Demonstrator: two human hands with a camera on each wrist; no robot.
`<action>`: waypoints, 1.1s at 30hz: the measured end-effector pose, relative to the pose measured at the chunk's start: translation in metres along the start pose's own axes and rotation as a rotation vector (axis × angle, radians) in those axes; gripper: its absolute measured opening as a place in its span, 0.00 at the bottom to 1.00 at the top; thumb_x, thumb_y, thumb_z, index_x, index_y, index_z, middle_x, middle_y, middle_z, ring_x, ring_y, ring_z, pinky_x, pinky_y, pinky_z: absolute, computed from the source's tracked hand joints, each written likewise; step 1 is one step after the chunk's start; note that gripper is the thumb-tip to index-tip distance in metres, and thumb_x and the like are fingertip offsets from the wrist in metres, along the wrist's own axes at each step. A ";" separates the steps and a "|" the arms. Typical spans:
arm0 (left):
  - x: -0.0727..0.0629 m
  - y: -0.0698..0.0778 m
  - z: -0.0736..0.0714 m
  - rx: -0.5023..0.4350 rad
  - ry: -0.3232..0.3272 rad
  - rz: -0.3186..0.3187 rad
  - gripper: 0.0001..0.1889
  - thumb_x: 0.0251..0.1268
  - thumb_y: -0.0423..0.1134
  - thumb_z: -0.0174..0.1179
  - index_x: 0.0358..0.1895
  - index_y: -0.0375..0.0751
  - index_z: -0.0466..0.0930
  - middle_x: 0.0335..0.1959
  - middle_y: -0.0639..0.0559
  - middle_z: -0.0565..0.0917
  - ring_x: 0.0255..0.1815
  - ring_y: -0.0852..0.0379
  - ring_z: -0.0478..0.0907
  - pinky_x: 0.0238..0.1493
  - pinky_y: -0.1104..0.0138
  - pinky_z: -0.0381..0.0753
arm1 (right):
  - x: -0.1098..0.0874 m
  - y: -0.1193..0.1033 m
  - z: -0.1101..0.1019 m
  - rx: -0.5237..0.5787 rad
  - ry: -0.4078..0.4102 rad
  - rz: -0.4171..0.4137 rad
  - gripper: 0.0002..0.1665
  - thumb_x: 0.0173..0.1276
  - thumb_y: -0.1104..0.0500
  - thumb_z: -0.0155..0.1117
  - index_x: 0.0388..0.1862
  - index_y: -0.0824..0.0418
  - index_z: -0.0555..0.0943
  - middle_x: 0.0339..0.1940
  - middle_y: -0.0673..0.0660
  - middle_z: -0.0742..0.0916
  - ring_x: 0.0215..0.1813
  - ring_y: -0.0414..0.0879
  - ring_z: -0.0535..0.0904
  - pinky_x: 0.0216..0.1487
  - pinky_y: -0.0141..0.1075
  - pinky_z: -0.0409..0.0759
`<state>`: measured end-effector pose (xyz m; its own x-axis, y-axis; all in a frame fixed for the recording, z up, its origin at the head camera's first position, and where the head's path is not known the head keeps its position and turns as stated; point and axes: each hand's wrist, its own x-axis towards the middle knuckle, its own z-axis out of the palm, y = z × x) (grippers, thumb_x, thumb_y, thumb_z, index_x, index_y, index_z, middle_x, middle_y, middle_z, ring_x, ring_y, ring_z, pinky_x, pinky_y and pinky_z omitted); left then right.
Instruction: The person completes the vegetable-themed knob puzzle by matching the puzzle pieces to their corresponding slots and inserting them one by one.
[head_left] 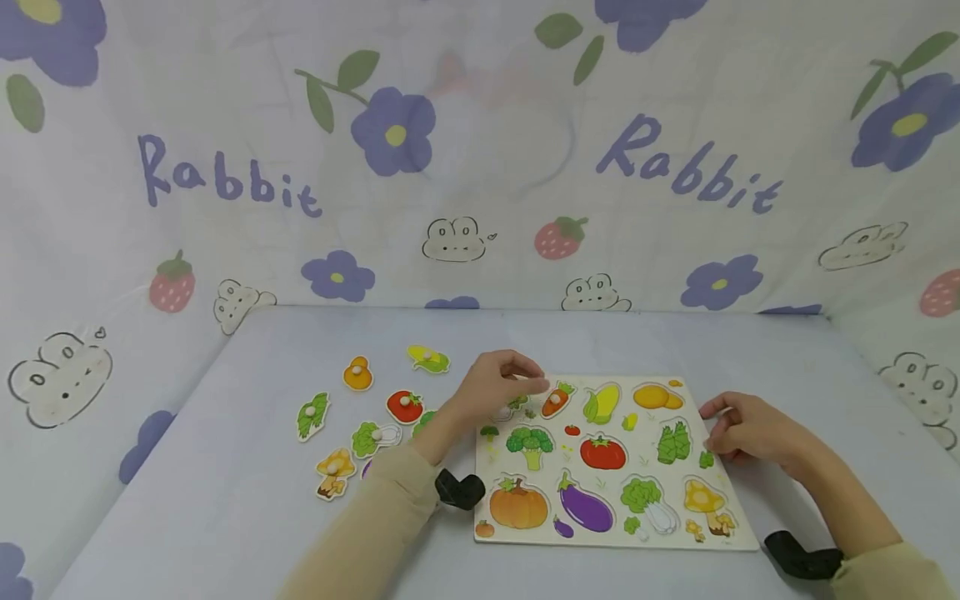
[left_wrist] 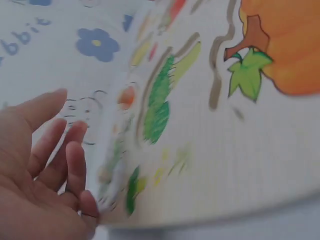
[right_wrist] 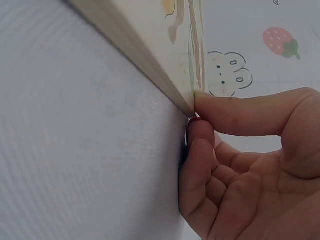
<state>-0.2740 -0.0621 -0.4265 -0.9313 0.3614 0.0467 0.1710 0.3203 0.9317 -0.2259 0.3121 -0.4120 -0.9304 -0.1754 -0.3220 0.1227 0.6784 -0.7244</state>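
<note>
A wooden vegetable puzzle board (head_left: 600, 542) lies on the table with printed recesses. My left hand (head_left: 495, 385) is over its far left corner, next to the carrot piece (head_left: 553, 404). In the left wrist view the left fingers (left_wrist: 76, 167) are loosely bent and hold nothing. That hand partly covers a pale, leafy piece (head_left: 510, 408) in the same corner. At the board's right edge, my right hand (head_left: 753, 429) pinches the rim; the right wrist view shows the thumb (right_wrist: 245, 115) on top and the curled fingers against the edge.
Loose knobbed pieces lie left of the board: corn (head_left: 431, 360), tomato (head_left: 406, 407), cabbage (head_left: 367, 442), mushroom (head_left: 334, 467), a green leafy piece (head_left: 312, 416) and an orange piece (head_left: 357, 377). My left sleeve (head_left: 375, 517) hides others partly. A printed curtain (head_left: 480, 183) hangs behind.
</note>
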 end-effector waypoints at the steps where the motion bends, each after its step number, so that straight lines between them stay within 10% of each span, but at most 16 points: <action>1: -0.004 0.000 -0.006 -0.010 0.034 0.014 0.12 0.64 0.45 0.68 0.45 0.44 0.83 0.42 0.56 0.83 0.42 0.54 0.78 0.47 0.61 0.77 | 0.000 0.000 0.000 -0.001 0.004 0.002 0.28 0.59 0.66 0.68 0.55 0.73 0.68 0.29 0.57 0.77 0.31 0.50 0.73 0.30 0.38 0.74; 12: -0.048 -0.014 -0.085 0.096 0.486 -0.088 0.13 0.66 0.38 0.66 0.49 0.35 0.81 0.45 0.44 0.84 0.47 0.47 0.80 0.49 0.56 0.77 | 0.001 0.000 0.003 0.013 0.002 0.009 0.28 0.59 0.67 0.68 0.54 0.73 0.68 0.29 0.58 0.76 0.30 0.50 0.73 0.30 0.38 0.74; 23: -0.054 -0.033 -0.110 0.154 0.491 -0.169 0.16 0.66 0.38 0.65 0.52 0.32 0.79 0.49 0.39 0.82 0.50 0.43 0.80 0.53 0.55 0.77 | -0.001 0.000 0.001 0.014 0.011 0.018 0.28 0.58 0.66 0.69 0.54 0.73 0.68 0.29 0.58 0.76 0.30 0.50 0.73 0.30 0.38 0.74; 33: -0.038 -0.042 -0.112 0.019 0.522 -0.209 0.19 0.62 0.40 0.69 0.53 0.35 0.81 0.48 0.43 0.85 0.47 0.49 0.80 0.43 0.64 0.79 | 0.001 0.000 -0.001 0.013 0.015 0.030 0.28 0.59 0.66 0.69 0.55 0.73 0.68 0.30 0.58 0.77 0.31 0.50 0.73 0.31 0.39 0.74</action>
<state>-0.2815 -0.1880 -0.4269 -0.9808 -0.1914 0.0383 -0.0331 0.3561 0.9339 -0.2266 0.3126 -0.4120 -0.9312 -0.1444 -0.3347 0.1551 0.6740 -0.7222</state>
